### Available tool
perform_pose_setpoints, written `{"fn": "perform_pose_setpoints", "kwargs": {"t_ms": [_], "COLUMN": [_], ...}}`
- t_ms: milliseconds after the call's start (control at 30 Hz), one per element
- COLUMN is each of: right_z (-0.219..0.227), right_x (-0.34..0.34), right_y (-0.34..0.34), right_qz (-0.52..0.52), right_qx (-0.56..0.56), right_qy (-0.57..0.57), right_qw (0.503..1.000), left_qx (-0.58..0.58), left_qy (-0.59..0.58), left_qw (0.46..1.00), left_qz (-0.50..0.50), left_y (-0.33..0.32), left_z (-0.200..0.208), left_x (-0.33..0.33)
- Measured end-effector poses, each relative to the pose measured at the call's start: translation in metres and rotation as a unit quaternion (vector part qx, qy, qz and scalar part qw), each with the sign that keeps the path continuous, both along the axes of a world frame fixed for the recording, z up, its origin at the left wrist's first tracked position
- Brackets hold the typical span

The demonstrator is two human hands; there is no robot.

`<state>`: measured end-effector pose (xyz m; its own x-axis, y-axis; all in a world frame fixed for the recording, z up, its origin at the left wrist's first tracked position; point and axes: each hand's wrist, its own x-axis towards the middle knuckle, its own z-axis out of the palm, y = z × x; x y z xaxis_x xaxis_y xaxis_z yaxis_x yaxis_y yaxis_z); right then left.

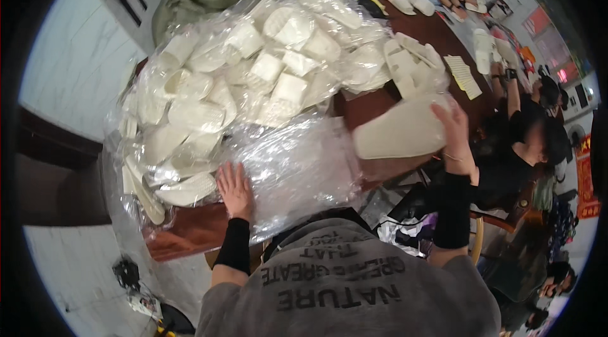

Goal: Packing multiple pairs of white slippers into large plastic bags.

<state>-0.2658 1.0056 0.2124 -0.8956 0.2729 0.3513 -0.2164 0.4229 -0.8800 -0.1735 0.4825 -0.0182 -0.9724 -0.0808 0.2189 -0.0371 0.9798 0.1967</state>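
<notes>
Tabletop (190, 235), brown, bears our heap of cream slippers (196, 114); nearer us, clear plastic (294, 166); just right of it, a loose slipper (399, 129), clamped in our right hand (454, 127); our left hand (235, 191), fingers apart, rests at the plastic's left edge.

The right end of a flat, off-white slipper sole (399, 131) is held by the right hand (453, 128). Flat, clear plastic bags (294, 169) are touched at their left edge by the left hand (234, 191), fingers spread. Beyond, the reddish-brown table (180, 239) is covered by heaped off-white slippers (288, 90) in clear plastic.
</notes>
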Motion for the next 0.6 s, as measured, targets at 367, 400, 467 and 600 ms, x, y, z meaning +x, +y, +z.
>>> {"fn": "perform_pose_setpoints", "kwargs": {"t_ms": [367, 400, 467, 600], "right_z": [0.034, 0.028, 0.005, -0.047], "right_x": [0.127, 0.127, 0.116, 0.058], "right_y": [-0.312, -0.319, -0.312, -0.237], "right_qz": [0.215, 0.308, 0.394, 0.301], "right_qx": [0.571, 0.48, 0.356, 0.322], "right_qy": [0.122, 0.073, 0.06, -0.099], "right_qw": [0.783, 0.818, 0.845, 0.892], "left_qx": [-0.019, -0.046, 0.094, 0.051], "left_qy": [-0.004, -0.043, -0.057, 0.055], "left_qw": [1.0, 0.998, 0.994, 0.997], "left_qz": [-0.006, 0.0, -0.018, -0.025], "left_y": [-0.012, -0.025, -0.035, -0.018], "left_z": [-0.035, -0.05, -0.062, -0.04], "left_x": [0.002, 0.006, 0.01, 0.007]}}
